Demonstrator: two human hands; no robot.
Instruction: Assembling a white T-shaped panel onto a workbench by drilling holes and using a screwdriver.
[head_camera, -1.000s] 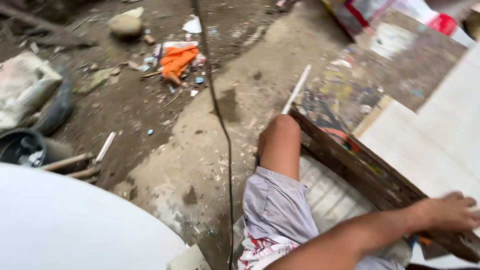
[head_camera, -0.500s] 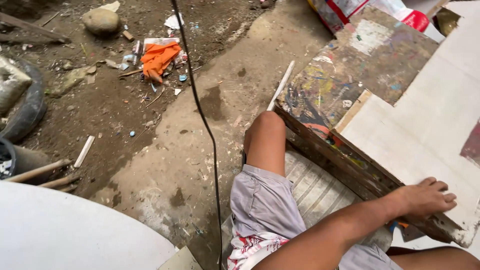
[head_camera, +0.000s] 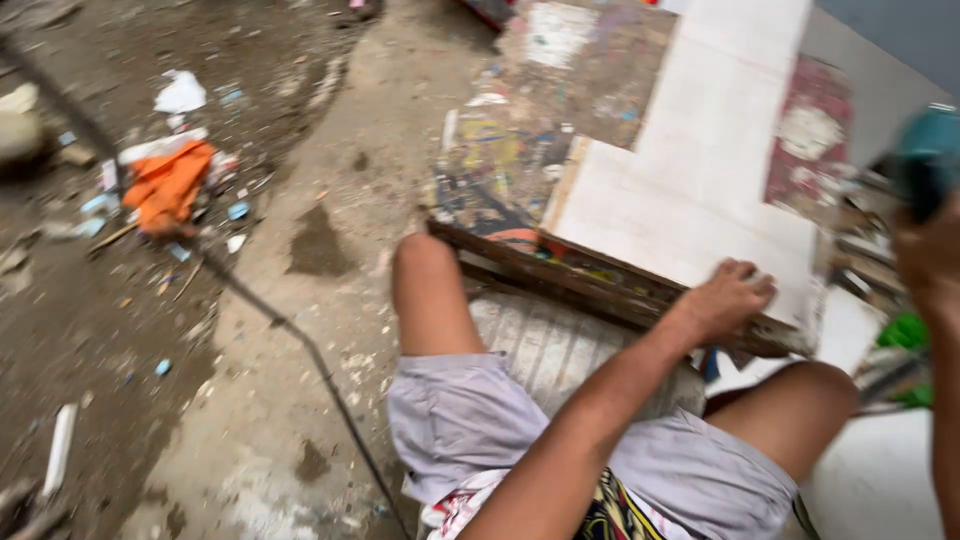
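I sit with bare knees apart over a ribbed white sack (head_camera: 560, 345). My left hand (head_camera: 728, 297) lies with bent fingers on the near edge of a large white L-shaped tile (head_camera: 700, 190). The tile rests on a paint-stained wooden board (head_camera: 520, 170) with a dark plank edge (head_camera: 600, 285). At the right border my right hand (head_camera: 925, 255), blurred, grips a teal power tool (head_camera: 930, 150) held above the tile's right side. A black cable (head_camera: 300, 345) runs across the ground to the left of my knee.
Dirt and concrete ground lies to the left, with orange cloth (head_camera: 170, 185), scraps of paper and a stone (head_camera: 20, 130). A white stick (head_camera: 60, 450) lies at the lower left. Green and grey clutter (head_camera: 895, 340) sits at the right, near a white slab (head_camera: 880, 480).
The view has swung to the right. My right hand with the teal tool has come into sight. My left hand stays on the tile's near edge.
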